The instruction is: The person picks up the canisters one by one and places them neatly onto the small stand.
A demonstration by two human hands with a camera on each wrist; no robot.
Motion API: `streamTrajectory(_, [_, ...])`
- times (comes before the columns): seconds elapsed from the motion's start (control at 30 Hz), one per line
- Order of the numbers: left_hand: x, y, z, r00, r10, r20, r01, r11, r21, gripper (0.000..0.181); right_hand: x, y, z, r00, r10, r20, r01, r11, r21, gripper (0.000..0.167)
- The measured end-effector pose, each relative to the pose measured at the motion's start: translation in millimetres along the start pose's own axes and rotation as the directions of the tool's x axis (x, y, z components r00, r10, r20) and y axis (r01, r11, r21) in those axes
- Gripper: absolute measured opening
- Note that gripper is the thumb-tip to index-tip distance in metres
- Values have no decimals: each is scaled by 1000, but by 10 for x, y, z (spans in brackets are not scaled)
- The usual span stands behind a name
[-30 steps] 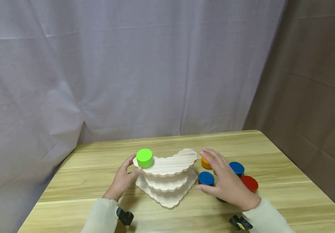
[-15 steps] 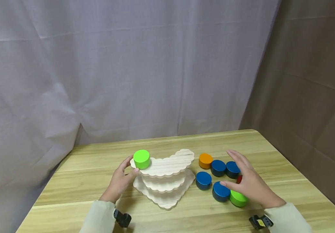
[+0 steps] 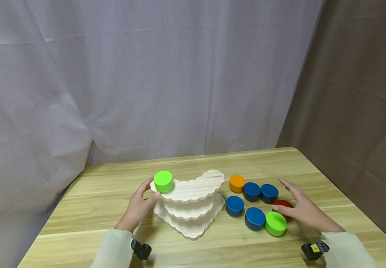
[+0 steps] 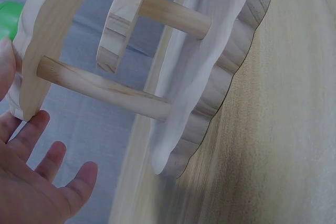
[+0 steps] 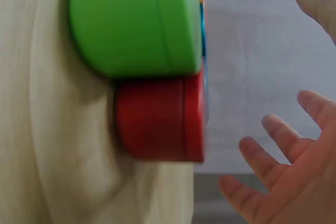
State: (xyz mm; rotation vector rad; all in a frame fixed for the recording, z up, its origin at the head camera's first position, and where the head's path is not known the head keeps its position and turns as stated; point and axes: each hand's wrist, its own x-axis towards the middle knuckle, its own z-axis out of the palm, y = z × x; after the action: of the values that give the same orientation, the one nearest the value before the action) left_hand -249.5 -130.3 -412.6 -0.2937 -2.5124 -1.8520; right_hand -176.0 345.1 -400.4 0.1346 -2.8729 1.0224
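A pale wooden tiered stand [image 3: 193,190] with scalloped edges is in the middle of the table, its tiers joined by round pegs [image 4: 105,87]. On the left end of its top tier sits a bright green round canister [image 3: 163,181]. My left hand [image 3: 136,208] holds that end between thumb and fingers, the thumb close to the canister. Right of the stand my right hand [image 3: 305,210] hovers, fingers spread, beside a red round canister [image 3: 282,205] that it partly hides. The right wrist view shows a gap between its fingers and the red canister [image 5: 157,119].
Several blue canisters [image 3: 255,219], an orange one [image 3: 237,184] and a second green one [image 3: 275,224] stand close together on the wooden table [image 3: 119,186], right of the stand. A grey curtain [image 3: 146,93] hangs behind the table, a brown one [image 3: 360,111] at the right.
My right hand has moved right, from above the blue canisters to beside the red one, uncovering the blue and green canisters. My left hand stays at the stand's left end.
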Motion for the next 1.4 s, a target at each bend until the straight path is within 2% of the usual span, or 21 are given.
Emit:
streamTrajectory(0.4, [-17,25,6,1000,-3,-6,3,1000,-5,65,-23,363,-39,994,35,108,-47,993,104,79])
streamTrajectory(0.7, [-6,21,8,1000,6,-10,-6,1000,-3,65,-28,517,-47,982,9,190,-46,980,191,73])
streamTrajectory(1.0, [12,-17,3,1000,-11,-17,11,1000,5,66,11,547,-37,953,12,302,-100,955,278,79])
streamTrajectory(1.17, [11,-13,2,1000,-10,-13,11,1000,8,65,13,528,-15,947,51,317,-142,952,270,83])
streamTrajectory(1.4, [-14,24,0,1000,-5,-7,5,1000,-4,66,30,551,-1,947,41,319,-137,949,284,77])
